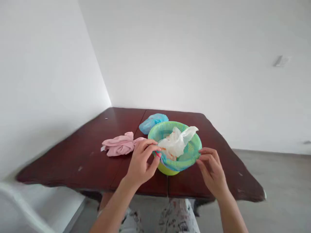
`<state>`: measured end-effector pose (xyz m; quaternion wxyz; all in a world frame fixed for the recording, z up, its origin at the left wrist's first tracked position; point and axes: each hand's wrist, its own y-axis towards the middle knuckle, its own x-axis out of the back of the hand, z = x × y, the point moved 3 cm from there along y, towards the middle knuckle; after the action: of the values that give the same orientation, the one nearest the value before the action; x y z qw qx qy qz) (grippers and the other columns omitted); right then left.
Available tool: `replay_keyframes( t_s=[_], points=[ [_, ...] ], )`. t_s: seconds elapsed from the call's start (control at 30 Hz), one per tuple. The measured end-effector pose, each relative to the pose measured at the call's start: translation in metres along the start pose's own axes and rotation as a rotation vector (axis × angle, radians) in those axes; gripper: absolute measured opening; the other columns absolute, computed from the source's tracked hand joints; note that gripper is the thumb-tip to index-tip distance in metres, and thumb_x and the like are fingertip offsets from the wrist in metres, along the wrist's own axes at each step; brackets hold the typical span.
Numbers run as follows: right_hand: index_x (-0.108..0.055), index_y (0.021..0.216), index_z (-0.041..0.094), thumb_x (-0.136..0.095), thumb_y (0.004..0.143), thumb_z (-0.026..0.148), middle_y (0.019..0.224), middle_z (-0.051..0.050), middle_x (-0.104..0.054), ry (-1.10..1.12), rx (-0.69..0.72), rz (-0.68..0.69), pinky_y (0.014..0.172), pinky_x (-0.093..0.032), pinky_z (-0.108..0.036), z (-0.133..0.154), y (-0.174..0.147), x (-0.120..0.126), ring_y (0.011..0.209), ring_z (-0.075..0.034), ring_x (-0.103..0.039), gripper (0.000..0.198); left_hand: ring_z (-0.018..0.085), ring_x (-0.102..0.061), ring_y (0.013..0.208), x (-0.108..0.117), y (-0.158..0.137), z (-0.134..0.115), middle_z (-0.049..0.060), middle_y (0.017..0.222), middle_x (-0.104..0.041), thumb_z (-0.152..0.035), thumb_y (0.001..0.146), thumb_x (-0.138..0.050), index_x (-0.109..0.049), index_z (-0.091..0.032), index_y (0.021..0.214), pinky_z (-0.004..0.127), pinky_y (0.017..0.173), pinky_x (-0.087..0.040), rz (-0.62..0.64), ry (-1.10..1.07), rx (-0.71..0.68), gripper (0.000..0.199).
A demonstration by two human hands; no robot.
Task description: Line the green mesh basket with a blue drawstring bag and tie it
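Note:
A green plastic bin (pixel 167 171) stands upright on the table, with a thin blue plastic bag (pixel 177 165) lining it and folded over its near rim. Inside lies a crumpled white plastic bag (pixel 176 143) with orange marks, one end poking above the rim. At the left side of the rim, my left hand (pixel 142 163) pinches the blue bag's edge, where a short red strip (pixel 157 154) shows by the fingertips. On the right side, my right hand (pixel 213 170) has its thumb and fingers closed on the liner's edge at the rim.
A pink cloth (pixel 121 144) lies bunched left of the bin, partly behind my left hand. Behind the bin rests another blue plastic bag (pixel 153 122). The dark red table (pixel 218 181) has wavy edges and meets white walls at the back left.

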<state>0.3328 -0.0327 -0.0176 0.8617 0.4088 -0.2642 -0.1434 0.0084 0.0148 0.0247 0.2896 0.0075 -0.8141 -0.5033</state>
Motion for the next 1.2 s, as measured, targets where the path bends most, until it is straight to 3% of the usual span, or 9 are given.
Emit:
replay_keyframes(
  t_s=[0.17,0.27,0.4,0.53,0.63,0.87,0.93,1.03,1.2],
  points=[
    [-0.075,0.102,0.027,-0.076,0.117,0.03,0.132,-0.01,-0.07,0.161,-0.118,0.076,0.107,-0.057,-0.04,0.002,0.002,-0.001,0.124,-0.026,-0.07,0.014,0.027,-0.07,0.116,-0.011,-0.007,-0.004,0.006,0.12,-0.076,-0.016,0.112,-0.066,-0.075,-0.026,0.106,0.047,0.113,-0.049,-0.079,-0.132,0.069,0.015],
    [-0.075,0.095,0.025,-0.077,0.116,0.041,0.13,-0.012,-0.072,0.342,-0.21,0.131,0.092,-0.06,-0.036,0.001,0.005,-0.001,0.114,-0.026,-0.071,0.026,0.026,-0.069,0.113,-0.016,-0.006,0.006,0.006,0.114,-0.074,-0.022,0.115,-0.066,-0.074,-0.025,0.101,0.044,0.105,-0.053,-0.157,-0.284,0.175,0.017],
    [-0.074,0.095,0.024,-0.079,0.114,0.055,0.126,-0.01,-0.075,0.441,-0.422,0.038,0.067,-0.053,-0.028,-0.011,0.015,0.007,0.08,-0.016,-0.061,0.037,0.026,-0.071,0.11,-0.016,0.004,0.02,0.006,0.113,-0.075,-0.031,0.12,-0.066,-0.073,-0.025,0.1,0.042,0.101,-0.054,-0.15,-0.364,0.237,0.021],
    [-0.081,0.107,0.024,-0.083,0.108,0.065,0.112,-0.007,-0.077,0.279,-0.495,-0.066,0.059,-0.046,-0.028,-0.036,0.034,0.024,0.072,-0.015,-0.055,0.042,0.029,-0.07,0.117,-0.002,0.018,0.039,0.008,0.116,-0.074,-0.036,0.117,-0.069,-0.075,-0.024,0.101,0.044,0.108,-0.053,-0.15,-0.178,0.289,0.021],
    [-0.081,0.102,0.023,-0.082,0.106,0.072,0.091,-0.006,-0.076,0.116,-0.483,0.046,0.063,-0.05,-0.03,-0.056,0.051,0.033,0.074,-0.019,-0.06,0.049,0.027,-0.068,0.105,0.007,0.029,0.062,0.008,0.112,-0.07,-0.043,0.115,-0.07,-0.076,-0.023,0.098,0.041,0.098,-0.054,-0.123,-0.052,0.405,0.027],
    [-0.074,0.086,0.025,-0.074,0.102,0.086,0.068,-0.002,-0.066,-0.099,-0.436,0.248,0.058,-0.043,-0.031,-0.082,0.096,0.032,0.064,-0.02,-0.056,0.063,0.021,-0.06,0.069,-0.003,0.057,0.107,0.001,0.077,-0.067,-0.063,0.116,-0.059,-0.074,-0.022,0.095,0.032,0.068,-0.044,0.056,-0.324,0.628,0.048],
    [-0.071,0.081,0.025,-0.074,0.099,0.089,0.066,-0.001,-0.063,-0.073,-0.442,0.278,0.056,-0.04,-0.031,-0.088,0.104,0.029,0.062,-0.019,-0.054,0.067,0.021,-0.065,0.071,-0.01,0.062,0.115,0.005,0.08,-0.074,-0.072,0.112,-0.062,-0.075,-0.021,0.092,0.032,0.068,-0.048,0.014,-0.468,0.64,0.056],
    [-0.071,0.08,0.024,-0.07,0.1,0.092,0.065,-0.001,-0.063,-0.112,-0.444,0.31,0.055,-0.039,-0.031,-0.103,0.111,0.027,0.061,-0.019,-0.055,0.07,0.025,-0.079,0.09,-0.017,0.069,0.122,0.013,0.103,-0.086,-0.081,0.104,-0.072,-0.078,-0.02,0.098,0.036,0.083,-0.061,-0.088,-0.627,0.626,0.062],
    [-0.076,0.082,0.025,-0.065,0.099,0.095,0.075,-0.008,-0.078,-0.08,-0.514,0.331,0.065,-0.061,-0.039,-0.13,0.122,0.025,0.069,-0.026,-0.073,0.073,0.031,-0.084,0.119,-0.023,0.083,0.133,0.018,0.136,-0.087,-0.084,0.093,-0.088,-0.081,-0.02,0.112,0.038,0.093,-0.064,-0.106,-0.736,0.691,0.067]
  ],
)
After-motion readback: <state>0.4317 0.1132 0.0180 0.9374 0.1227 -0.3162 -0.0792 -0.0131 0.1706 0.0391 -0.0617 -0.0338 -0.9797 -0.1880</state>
